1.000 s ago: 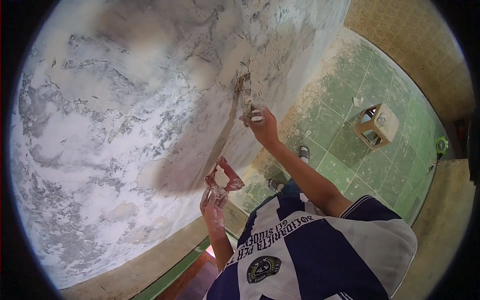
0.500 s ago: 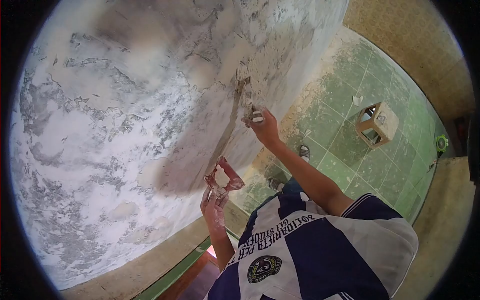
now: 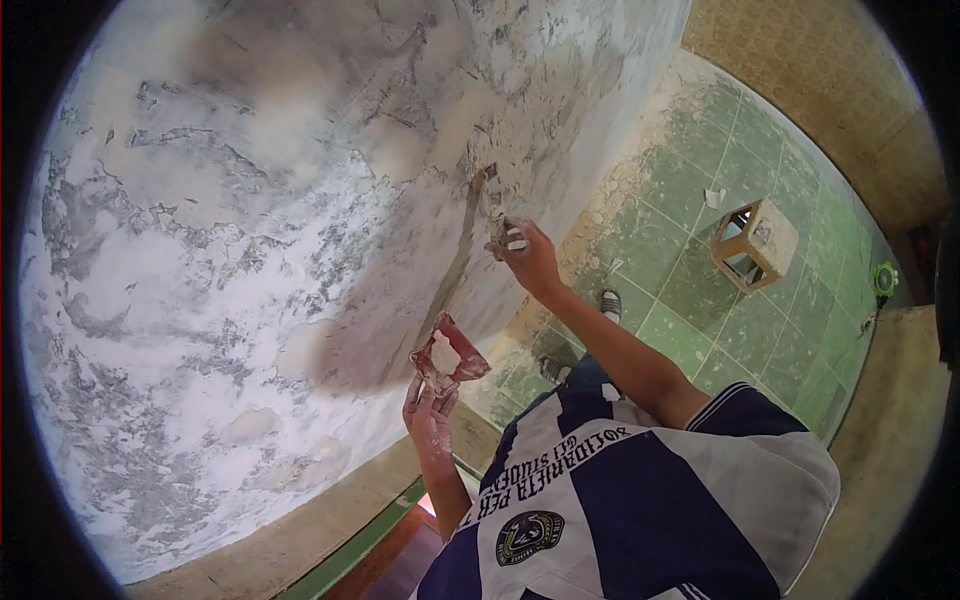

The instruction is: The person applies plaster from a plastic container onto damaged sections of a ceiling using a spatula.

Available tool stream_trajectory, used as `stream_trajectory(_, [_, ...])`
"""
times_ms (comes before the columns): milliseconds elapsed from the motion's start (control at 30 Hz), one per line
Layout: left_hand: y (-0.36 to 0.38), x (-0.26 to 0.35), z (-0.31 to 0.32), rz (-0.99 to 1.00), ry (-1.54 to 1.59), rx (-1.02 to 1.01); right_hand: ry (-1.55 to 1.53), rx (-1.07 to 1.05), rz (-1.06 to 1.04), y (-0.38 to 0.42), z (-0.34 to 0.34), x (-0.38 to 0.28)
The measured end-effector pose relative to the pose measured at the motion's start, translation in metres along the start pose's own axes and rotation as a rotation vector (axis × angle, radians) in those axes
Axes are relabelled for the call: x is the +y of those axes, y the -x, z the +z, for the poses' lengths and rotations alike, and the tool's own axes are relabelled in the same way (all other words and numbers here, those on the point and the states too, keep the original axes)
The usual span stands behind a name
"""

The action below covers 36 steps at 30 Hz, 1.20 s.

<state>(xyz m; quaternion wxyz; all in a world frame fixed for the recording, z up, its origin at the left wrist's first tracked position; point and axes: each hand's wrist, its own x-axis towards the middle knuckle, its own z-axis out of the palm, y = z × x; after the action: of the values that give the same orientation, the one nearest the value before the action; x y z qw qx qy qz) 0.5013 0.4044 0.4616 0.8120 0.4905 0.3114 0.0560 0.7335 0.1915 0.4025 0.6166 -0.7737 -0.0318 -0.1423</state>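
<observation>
- right hand (image 3: 530,262) is seen just right of frame centre, arm stretched out to the wall (image 3: 230,260); fingers are closed around a small putty knife (image 3: 503,236), whose blade is pressed against the wall surface.
- the blade meets the wall at a rough, crumbled patch (image 3: 492,192) at upper centre, beside a dark vertical crack running down the plaster.
- left hand (image 3: 428,415) is held lower, at centre-bottom of the frame, fingers curled up around the lower edge of a reddish board (image 3: 447,358).
- a lump of white filler (image 3: 443,355) is carried on the board's upper face; the board is tilted and is held near the wall, whether touching cannot be told.
- the two hands are kept well apart, right above left.
- wall fills the left and upper frame; mottled white and grey, flaked and patched.
- a blue and white striped shirt (image 3: 640,500) with a round badge is seen at lower right.
- green tiled floor (image 3: 700,250), dusted with debris, lies at right; a small box-like stool (image 3: 757,245) stands on it at upper right, well apart from the hands.
- sandalled feet (image 3: 608,300) are visible on the tiles below the right forearm.
</observation>
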Motion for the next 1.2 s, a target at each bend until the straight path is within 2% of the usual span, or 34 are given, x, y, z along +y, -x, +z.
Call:
stream_trajectory(167, [0.002, 0.002, 0.005, 0.015, 0.027, -0.026, 0.114, -0.021, -0.101, 0.018, 0.005, 0.022])
stream_trajectory(233, [0.003, 0.004, 0.004, 0.013, 0.022, -0.005, 0.028, -0.108, 0.134, 0.029, -0.001, 0.023])
stream_trajectory(367, [0.005, 0.001, 0.001, -0.005, 0.01, 0.042, -0.013, -0.087, 0.2, 0.024, -0.006, 0.026])
stream_trajectory(433, [0.003, -0.003, -0.003, -0.007, 0.022, 0.021, 0.009, -0.012, -0.026, 0.011, -0.001, 0.012])
stream_trajectory(567, [0.001, -0.003, 0.0, 0.004, 0.037, -0.014, -0.082, -0.047, 0.002, 0.004, 0.007, 0.004])
stream_trajectory(667, [0.003, -0.001, 0.004, 0.022, 0.018, -0.001, 0.011, -0.043, -0.022, 0.016, 0.008, 0.02])
stream_trajectory(733, [0.005, 0.0, 0.002, 0.024, 0.025, 0.008, 0.029, -0.118, 0.104, 0.024, -0.001, 0.023])
stream_trajectory(867, [0.008, 0.0, 0.002, 0.01, -0.004, 0.041, 0.015, -0.068, 0.096, 0.018, -0.004, 0.028])
stream_trajectory(967, [0.006, -0.004, 0.001, 0.014, 0.007, -0.004, 0.064, -0.004, 0.011, 0.001, 0.002, 0.011])
stream_trajectory(1033, [0.005, -0.004, 0.003, 0.019, 0.002, -0.019, -0.091, -0.066, 0.056, -0.005, 0.001, -0.002])
stream_trajectory(1167, [0.006, -0.001, 0.012, 0.031, 0.034, 0.016, -0.001, -0.074, -0.01, 0.017, 0.001, 0.027])
stream_trajectory(1200, [0.005, -0.001, 0.011, 0.035, 0.036, 0.016, 0.051, -0.102, 0.042, 0.026, -0.005, 0.029])
